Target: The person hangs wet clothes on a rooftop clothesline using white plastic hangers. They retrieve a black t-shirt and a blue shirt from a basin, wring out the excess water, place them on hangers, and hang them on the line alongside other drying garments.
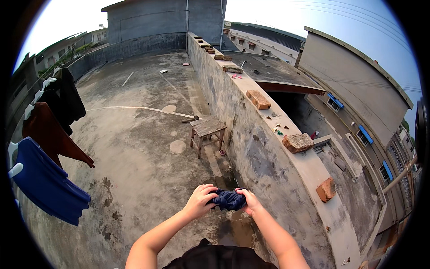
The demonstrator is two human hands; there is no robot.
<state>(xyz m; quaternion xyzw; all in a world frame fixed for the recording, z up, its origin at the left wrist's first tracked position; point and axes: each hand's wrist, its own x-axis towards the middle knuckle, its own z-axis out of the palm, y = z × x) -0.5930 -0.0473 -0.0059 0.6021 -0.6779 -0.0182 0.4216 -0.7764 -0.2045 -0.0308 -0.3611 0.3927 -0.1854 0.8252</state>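
A bunched, dark navy piece of cloth (229, 200) is stretched sideways between my two hands, in front of my body and above the concrete floor. My left hand (200, 199) is closed around its left end, the fingers curled over the top. At the other end my right hand (251, 201) grips the cloth, thumb and fingers wrapped on it. The cloth is crumpled, so its kind of garment cannot be made out. Below the hands a wet patch (242, 228) darkens the floor by the wall.
A small wooden stool (208, 127) stands against the low concrete wall (264, 157) on my right. Several bricks, such as one broken brick (326, 189), lie along the wall's top. Clothes on hangers, a blue garment (47, 181) nearest, hang at the left.
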